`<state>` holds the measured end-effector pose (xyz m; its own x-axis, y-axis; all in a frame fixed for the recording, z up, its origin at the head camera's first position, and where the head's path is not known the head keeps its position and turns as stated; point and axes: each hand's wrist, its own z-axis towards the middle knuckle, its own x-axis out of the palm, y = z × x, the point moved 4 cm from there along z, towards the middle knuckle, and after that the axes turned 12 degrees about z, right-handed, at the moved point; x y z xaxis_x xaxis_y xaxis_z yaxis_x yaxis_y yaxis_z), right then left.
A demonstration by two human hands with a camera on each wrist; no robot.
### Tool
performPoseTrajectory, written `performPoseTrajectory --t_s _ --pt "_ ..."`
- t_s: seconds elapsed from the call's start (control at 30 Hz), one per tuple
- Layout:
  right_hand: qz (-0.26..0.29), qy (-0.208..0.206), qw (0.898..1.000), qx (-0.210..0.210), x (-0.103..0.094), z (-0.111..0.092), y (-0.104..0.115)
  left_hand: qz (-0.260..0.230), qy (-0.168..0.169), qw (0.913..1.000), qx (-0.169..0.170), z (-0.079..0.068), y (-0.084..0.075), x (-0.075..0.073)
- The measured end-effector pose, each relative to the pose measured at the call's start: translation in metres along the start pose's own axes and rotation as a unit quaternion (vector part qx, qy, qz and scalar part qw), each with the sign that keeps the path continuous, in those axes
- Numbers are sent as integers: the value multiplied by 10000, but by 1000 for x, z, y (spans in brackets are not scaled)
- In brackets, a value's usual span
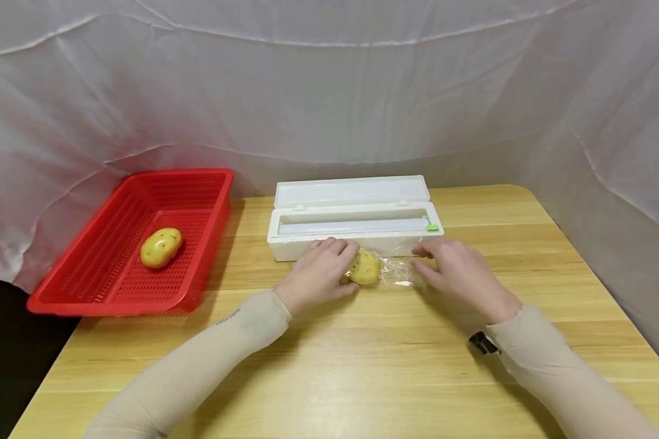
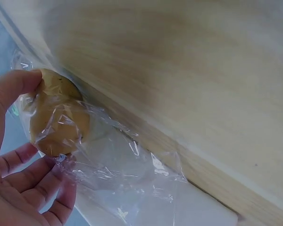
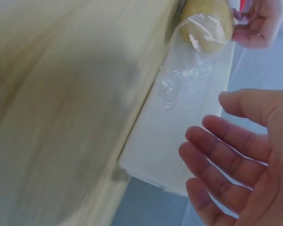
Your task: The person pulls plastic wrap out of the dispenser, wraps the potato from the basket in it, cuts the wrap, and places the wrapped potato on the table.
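My left hand [image 1: 320, 275] holds a yellow potato [image 1: 367, 269] on the table in front of a white cling film dispenser [image 1: 287, 249]. In the left wrist view, the thumb presses one side of the potato [image 2: 56, 125] and the fingertips lie at its other side. Clear cling film [image 1: 396, 273] covers the potato and trails off to the right in loose wrinkles. Beside the film's loose end is my right hand [image 1: 464, 277]. The right wrist view shows this hand [image 3: 236, 162] with spread, relaxed fingers and nothing between them.
The dispenser's lid [image 1: 351, 192] stands open at the back, showing the film roll [image 1: 357, 226] and a green slider [image 1: 432, 228]. A red basket [image 1: 208, 244] on the left contains another potato [image 1: 161, 247]. Pale curtains [image 1: 329, 91] surround the wooden table [image 1: 329, 378].
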<state>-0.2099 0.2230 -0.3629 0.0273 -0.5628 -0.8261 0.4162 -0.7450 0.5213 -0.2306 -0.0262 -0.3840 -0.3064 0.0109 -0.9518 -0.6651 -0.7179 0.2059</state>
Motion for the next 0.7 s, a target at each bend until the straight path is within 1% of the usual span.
performPoseTrajectory --t_s 0.13,0.27,0.33,0.4,0.5,0.6,0.7 --pt "-138 -123 9997 -142 2 1 10 -240 -163 9996 25 0 1 0" --pt "-201 -164 9983 -514 8 3 20 -598 -420 9973 12 0 4 -2" --pt "-216 -175 9972 -700 10 3 24 -785 -491 9957 -31 1 5 -2" --pt "-252 -190 9956 -885 12 3 28 -984 -483 9939 -86 1 7 -3" --pt "-374 -244 9917 -1205 16 3 34 -1392 -352 9894 -198 3 9 -3" --pt "-650 -293 9858 -1520 21 6 42 -1803 -251 9827 -333 4 12 -5" --pt "-999 -252 9796 -1724 28 10 49 -2122 -179 9761 -440 6 15 -6"
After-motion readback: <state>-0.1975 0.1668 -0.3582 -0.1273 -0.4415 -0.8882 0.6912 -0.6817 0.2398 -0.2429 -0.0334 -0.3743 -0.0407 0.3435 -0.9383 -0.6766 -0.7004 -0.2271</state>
